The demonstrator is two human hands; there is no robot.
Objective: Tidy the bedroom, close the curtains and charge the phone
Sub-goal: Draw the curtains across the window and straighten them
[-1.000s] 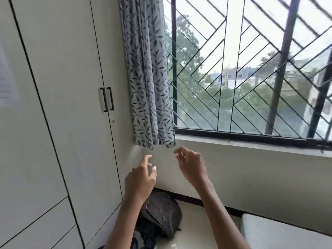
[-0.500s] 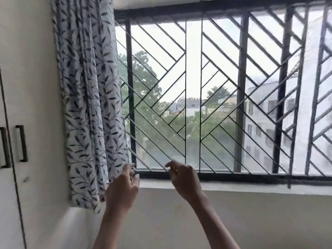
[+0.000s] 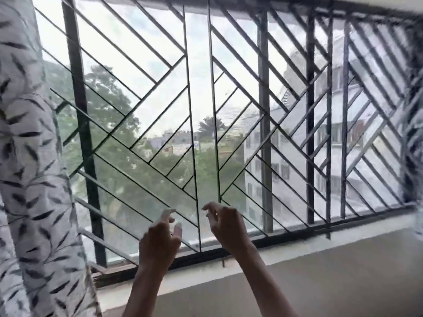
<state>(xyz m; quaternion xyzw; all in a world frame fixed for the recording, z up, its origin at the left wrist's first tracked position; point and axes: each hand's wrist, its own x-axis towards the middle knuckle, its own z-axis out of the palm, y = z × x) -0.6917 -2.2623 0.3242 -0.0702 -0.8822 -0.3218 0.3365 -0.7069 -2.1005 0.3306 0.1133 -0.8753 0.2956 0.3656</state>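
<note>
Hanging at the far left, the leaf-print curtain (image 3: 34,179) is bunched into folds, so most of the window's uncovered; right beside it is the dark metal grille (image 3: 263,110) with diagonal bars, trees and buildings behind; the left hand (image 3: 160,244) and right hand (image 3: 226,227) are up near the grille's middle, well right of the curtain, close together but not touching, fingers loosely curled, gripping nothing; pale sill (image 3: 343,239) below; the curtain's long axis runs top to bottom, folds vertical.
</note>
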